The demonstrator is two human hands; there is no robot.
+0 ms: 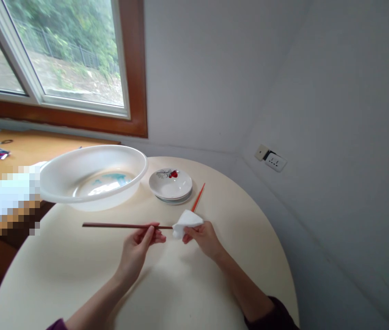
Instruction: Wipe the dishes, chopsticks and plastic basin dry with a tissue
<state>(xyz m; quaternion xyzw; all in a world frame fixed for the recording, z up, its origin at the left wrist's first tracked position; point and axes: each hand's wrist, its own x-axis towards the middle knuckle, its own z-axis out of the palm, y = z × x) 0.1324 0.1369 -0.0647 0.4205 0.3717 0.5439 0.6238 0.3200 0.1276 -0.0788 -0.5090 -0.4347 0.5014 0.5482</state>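
Left hand (139,245) had a brown chopstick (118,225) pinched between thumb and fingers, remaining fingers partly spread. Chopstick was slim, straight, roughly level above the table, thicker end out to the left, thinner end running to the white wipe (188,220). Right hand (206,238) gripped that wipe, thumb on top. Soft, folded, matte, loose corner standing up; I couldn't tell paper from cloth. Both hands were close together, apart from each other, over the middle of the table.

Just past the wipe I had a slender red-orange stick (199,197), pointed at the far end, near end hidden behind the wipe; couldn't tell if one or a pair. Left of it, stacked dishes (173,186): glossy, white, shallow, round, red flower and dark scrollwork on the top one. Further left, a wide oval-looking basin (112,200), translucent milky plastic, rolled rim, bluish patch on its floor.

Table (167,293) was smooth, cream, curved-edged. Beyond: orange-brown wooden desk (46,136), wood-framed window (137,68), plain pale wall (348,114).
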